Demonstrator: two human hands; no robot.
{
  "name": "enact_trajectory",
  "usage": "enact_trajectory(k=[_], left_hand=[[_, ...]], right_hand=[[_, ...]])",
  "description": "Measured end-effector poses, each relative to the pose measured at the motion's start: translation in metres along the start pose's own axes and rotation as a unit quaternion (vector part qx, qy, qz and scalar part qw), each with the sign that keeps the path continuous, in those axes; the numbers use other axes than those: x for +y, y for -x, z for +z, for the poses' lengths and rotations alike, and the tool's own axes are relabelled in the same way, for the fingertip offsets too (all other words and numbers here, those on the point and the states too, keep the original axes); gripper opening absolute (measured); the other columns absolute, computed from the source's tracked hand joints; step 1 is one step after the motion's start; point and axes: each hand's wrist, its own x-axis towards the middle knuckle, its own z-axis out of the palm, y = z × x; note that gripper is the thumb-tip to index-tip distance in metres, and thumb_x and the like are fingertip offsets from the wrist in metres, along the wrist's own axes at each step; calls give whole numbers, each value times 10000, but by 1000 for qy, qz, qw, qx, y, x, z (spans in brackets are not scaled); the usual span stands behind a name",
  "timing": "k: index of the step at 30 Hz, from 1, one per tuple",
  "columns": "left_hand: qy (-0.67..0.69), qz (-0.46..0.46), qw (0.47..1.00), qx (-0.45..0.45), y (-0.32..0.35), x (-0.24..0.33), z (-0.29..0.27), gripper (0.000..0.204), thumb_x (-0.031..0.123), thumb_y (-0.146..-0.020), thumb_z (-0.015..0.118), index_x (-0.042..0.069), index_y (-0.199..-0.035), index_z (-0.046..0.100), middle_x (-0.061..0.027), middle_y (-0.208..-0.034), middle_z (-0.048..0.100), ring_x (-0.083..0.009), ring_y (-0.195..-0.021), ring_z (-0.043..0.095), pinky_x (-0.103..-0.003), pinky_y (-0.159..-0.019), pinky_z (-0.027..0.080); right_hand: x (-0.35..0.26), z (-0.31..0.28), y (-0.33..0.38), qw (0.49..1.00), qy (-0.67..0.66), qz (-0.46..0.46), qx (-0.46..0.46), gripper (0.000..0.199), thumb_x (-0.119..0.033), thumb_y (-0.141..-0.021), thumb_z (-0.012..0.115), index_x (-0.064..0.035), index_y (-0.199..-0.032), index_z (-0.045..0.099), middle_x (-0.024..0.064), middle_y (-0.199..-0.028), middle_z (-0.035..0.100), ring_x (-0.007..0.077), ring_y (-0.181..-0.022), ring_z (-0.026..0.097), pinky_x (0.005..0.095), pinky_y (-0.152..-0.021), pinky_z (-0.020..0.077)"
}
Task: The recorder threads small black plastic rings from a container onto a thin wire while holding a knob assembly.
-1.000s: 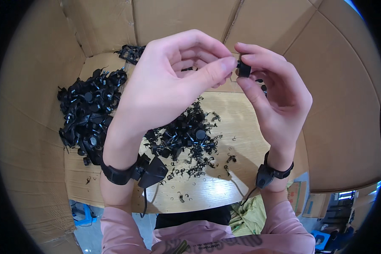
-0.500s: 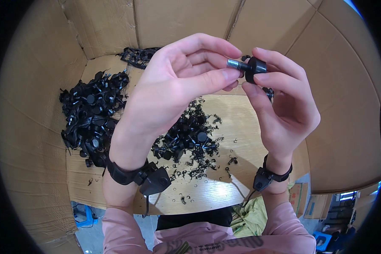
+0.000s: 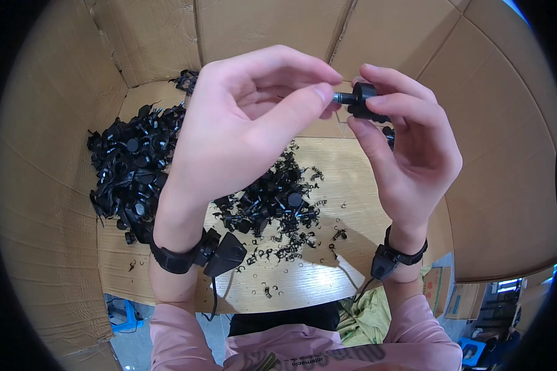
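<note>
Raised above the table is a bolt with a round black head and a threaded silver end. The thumb and fingers of my right hand grip its wide head. My left hand is curled, its thumb and fingertips closed around the threaded tip, which they partly cover. Another small dark piece shows between the fingers and palm of my right hand; I cannot make out its kind. Below lies a heap of similar black-headed bolts, mixed with small black curled scraps.
A larger pile of black-headed bolts sits at the left of the wooden table. Black netted material lies at the back. Cardboard walls enclose the back and sides. Each wrist wears a black strapped device with a cable.
My left hand has moved left, with its thumb now over the bolt's threaded tip. The bolt and my right hand have shifted slightly left.
</note>
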Motion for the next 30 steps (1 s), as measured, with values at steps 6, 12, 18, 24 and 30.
enact_trajectory(k=[6,12,18,24,30], left_hand=[[69,-32,997,-22,1,-4,3,198,32,-861,581,-67,-1029,614,-158,-912,679,-186,-836,672,-290,-777,531],[77,-20,996,-36,1,-7,1,191,18,-844,595,-72,-1011,619,-166,-903,678,-193,-831,674,-298,-784,542],[64,-27,996,-48,2,-4,-5,156,12,-828,606,-67,-963,621,-155,-875,680,-191,-806,675,-301,-760,552],[93,-37,994,-47,2,-5,-3,108,-11,-805,621,-51,-905,616,-154,-868,679,-196,-789,677,-307,-759,558],[135,-76,986,-60,2,-3,-6,122,-14,-794,631,-45,-911,614,-150,-879,674,-197,-791,676,-305,-758,557]], right_hand=[[4,-2,4,997,53,-44,-23,271,163,-759,637,41,-993,577,238,-1189,551,268,-1052,595,348,-902,501],[-4,-2,4,999,-22,22,-6,228,153,-759,639,40,-953,597,244,-1179,563,278,-1057,596,360,-900,494],[-4,-4,2,999,17,-12,-36,206,144,-747,648,36,-918,612,248,-1154,584,271,-1040,604,357,-883,500],[-4,-7,1,998,10,-16,-62,207,137,-737,657,24,-906,620,245,-1133,599,277,-1038,608,347,-871,504],[-6,-8,0,998,1,-2,-59,208,136,-732,662,15,-897,625,239,-1122,607,282,-1032,614,344,-856,512]])
